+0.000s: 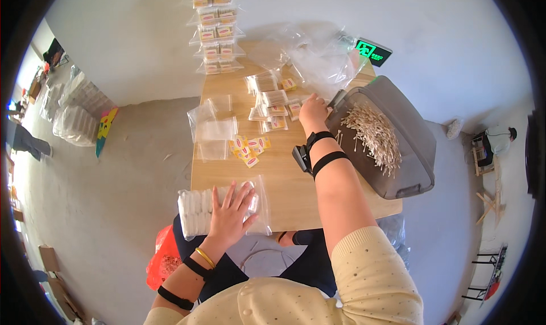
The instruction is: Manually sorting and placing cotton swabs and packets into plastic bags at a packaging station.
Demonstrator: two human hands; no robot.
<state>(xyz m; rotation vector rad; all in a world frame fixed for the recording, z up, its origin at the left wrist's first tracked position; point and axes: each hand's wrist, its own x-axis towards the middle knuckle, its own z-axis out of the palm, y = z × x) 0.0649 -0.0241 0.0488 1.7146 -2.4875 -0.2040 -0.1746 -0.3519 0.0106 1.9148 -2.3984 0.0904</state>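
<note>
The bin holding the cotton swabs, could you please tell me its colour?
The bin is grey; it shows best in the head view.

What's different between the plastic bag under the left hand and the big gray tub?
The bag is clear, but the tub is gray. The bag is smaller; the tub is much bigger. The bag holds white bundles packed close together, while the tub holds a messy heap of loose sticks. Both have things inside.

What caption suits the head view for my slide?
Left hand spread on a filled plastic bag, right hand beside a grey bin of cotton swabs.
</note>
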